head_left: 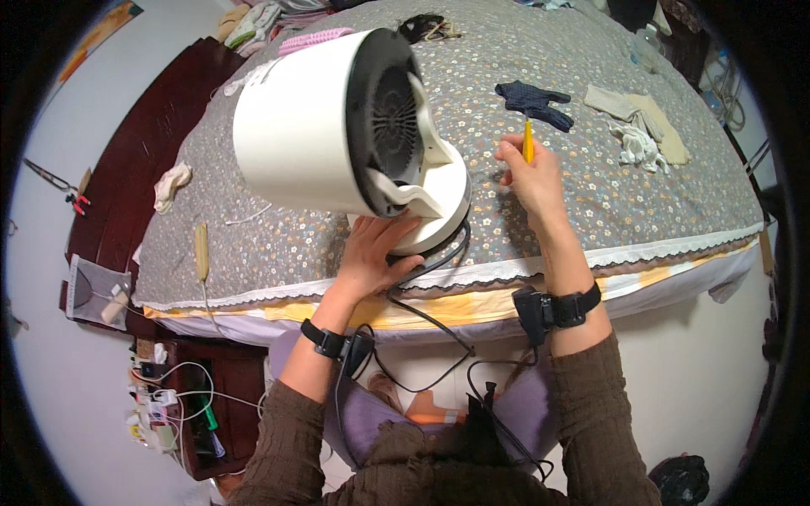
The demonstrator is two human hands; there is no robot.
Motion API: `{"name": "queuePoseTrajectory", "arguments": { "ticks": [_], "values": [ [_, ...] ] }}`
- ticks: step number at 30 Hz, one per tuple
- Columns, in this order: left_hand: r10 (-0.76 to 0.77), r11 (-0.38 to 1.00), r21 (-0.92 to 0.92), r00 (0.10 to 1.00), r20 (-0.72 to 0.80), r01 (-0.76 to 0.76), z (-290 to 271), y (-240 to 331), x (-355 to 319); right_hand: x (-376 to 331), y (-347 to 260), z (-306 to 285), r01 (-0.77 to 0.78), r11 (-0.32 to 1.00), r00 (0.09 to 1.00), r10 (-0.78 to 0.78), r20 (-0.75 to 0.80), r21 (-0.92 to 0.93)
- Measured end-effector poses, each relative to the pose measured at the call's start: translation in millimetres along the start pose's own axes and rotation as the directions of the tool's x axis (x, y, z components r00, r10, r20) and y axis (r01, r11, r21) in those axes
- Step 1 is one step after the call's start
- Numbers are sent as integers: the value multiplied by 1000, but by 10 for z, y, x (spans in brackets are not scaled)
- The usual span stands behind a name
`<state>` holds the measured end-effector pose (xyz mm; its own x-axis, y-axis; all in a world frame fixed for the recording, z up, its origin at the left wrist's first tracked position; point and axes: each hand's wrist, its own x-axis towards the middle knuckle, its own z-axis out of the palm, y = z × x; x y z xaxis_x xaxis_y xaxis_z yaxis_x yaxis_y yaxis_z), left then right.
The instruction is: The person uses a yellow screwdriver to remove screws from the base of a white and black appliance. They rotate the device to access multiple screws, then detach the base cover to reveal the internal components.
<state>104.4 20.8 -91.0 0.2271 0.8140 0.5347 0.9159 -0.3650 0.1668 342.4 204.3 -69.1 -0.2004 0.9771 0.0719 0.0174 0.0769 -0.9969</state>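
Note:
A white fan [295,126] with a drum-shaped body and a black slotted back stands tilted on its round white base [447,190] on the bed. My left hand [371,253] grips the near left side of that base, thumb along the front edge and fingertips partly hidden by the drum. Between the fingers of my right hand [533,173], raised to the right of the fan, is a slim yellow-handled screwdriver [528,142], its thin tip pointing away from me. A black cord [434,325] runs from the base over the bed's near edge.
Dark blue gloves [536,103] and pale gloves [645,122] lie on the flowered bedspread [591,202]. A tan-handled tool [202,253] rests near the left edge. A dark wooden nightstand [245,379] holds chargers and cables. Black wires hang from both my wrist straps.

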Motion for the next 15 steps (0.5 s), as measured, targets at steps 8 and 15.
{"name": "queuePoseTrajectory", "arguments": {
  "ticks": [8,15],
  "values": [
    [-25,1000,1,999,-47,25,118,97,21,-813,-878,422,694,702,709,-705,-19,-159],
    [-144,986,75,987,-73,149,295,317,72,-734,-1430,729,661,223,459,-876,150,-717]
  ]
}}
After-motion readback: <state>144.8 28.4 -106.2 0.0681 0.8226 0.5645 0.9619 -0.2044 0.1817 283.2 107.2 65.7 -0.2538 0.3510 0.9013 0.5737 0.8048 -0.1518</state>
